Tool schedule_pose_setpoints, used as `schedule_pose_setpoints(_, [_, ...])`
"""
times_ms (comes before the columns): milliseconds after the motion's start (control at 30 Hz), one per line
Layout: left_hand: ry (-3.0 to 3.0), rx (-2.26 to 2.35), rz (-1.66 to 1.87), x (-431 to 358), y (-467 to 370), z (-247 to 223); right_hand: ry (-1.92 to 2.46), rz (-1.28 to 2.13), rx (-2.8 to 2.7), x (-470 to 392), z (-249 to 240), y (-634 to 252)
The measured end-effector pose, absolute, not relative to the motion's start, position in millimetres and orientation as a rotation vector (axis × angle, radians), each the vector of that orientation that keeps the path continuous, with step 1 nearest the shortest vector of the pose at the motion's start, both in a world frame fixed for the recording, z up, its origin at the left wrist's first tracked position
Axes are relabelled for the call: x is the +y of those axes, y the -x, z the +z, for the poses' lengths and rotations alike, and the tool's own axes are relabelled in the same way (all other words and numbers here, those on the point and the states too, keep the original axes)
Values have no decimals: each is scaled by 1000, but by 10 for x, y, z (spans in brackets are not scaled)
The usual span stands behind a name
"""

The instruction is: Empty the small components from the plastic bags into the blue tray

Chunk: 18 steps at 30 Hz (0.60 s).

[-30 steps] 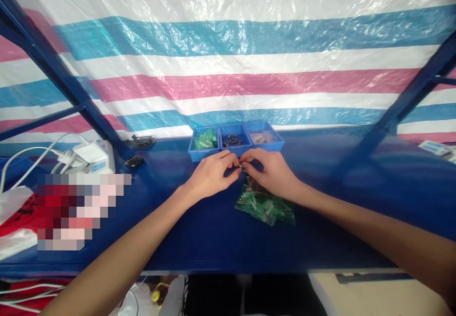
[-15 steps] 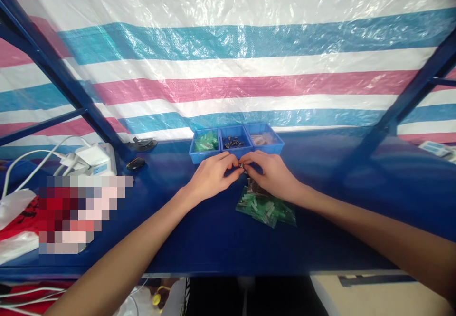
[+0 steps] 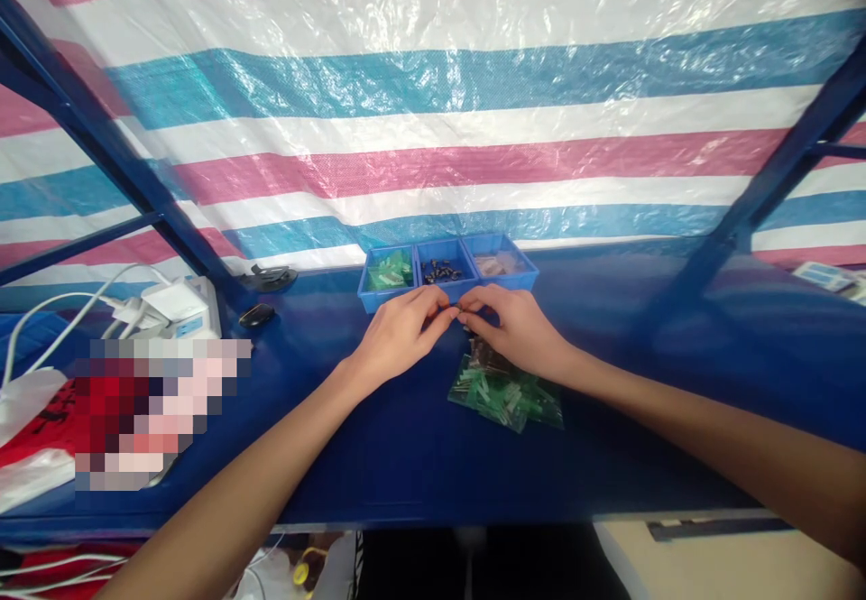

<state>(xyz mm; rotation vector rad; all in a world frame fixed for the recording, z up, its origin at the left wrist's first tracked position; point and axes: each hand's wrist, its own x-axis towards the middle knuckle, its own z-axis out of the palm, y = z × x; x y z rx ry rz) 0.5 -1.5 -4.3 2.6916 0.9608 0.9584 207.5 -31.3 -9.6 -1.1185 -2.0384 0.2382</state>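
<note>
So the left hand (image 3: 409, 325) and right hand (image 3: 511, 320) have their fingers pinched nearly closed, tips together on one tiny part (image 3: 461, 309), mid-desk (image 3: 379, 469), just in front of the blue bins (image 3: 387, 300) by the far edge. Too small to tell what it is. I'd hold one side steady, turn the other gently and stay low over the desk in case it drops. Writing-wise, dark marks on the red packaging (image 3: 58, 406) by the left edge, not readable from here.

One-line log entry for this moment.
left hand: pinching small part (mostly hidden); right hand: same; blue bins: beyond hands; plastic bag: nearer wearer
</note>
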Motion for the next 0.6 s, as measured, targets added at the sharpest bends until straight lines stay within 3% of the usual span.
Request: schedule_pose_setpoints(600, [-2679,892,1023,-29,8,-55,1107,224,-2018,-346,-67,-2069])
